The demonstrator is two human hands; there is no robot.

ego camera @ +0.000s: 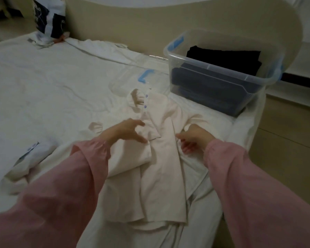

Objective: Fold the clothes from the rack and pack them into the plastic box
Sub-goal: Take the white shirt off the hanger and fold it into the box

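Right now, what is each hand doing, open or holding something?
Left hand: open, fingers spread on the shirt.
Right hand: fingers curled at the shirt's edge; cannot tell if it grips.

My one view comes from the head camera, up above the near side of the bed [43, 77], facing forward and steeply down. The wide lens bows the beige headboard [132, 24] into an arc along the top. Both pink sleeves [61, 194] enter from the bottom corners; the left hand [125, 130] and right hand [195, 138] sit close below me, mid-frame, at the pale shirt [161, 158]. The plastic box [213, 83] lies farther off, upper right.
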